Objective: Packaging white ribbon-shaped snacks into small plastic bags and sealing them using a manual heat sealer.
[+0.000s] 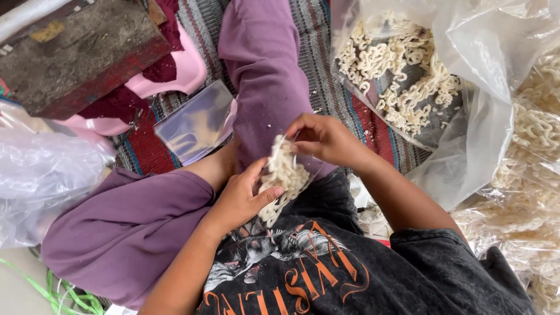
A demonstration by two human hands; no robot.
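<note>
1. Left hand point(242, 198): fingers closed on the small clear bag point(291, 166) of pale curly crackers point(283, 178), held over the lap.
2. Right hand point(324, 140): fingertips pinched together at the bag's upper edge.
3. Large open sack of crackers point(402, 81) lies near the right hand, at the striped mat's point(344, 102) right edge.
4. Stack of empty clear bags point(195, 125) sits just beside the purple-trousered knee; open mat lies between the leg and the sack.

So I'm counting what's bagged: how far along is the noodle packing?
No filled small bags are visible. In hand: left hand and right hand hold a noodle clump, apparently in a clear bag. Left: empty small bags and much in the big noodle bag.
</note>
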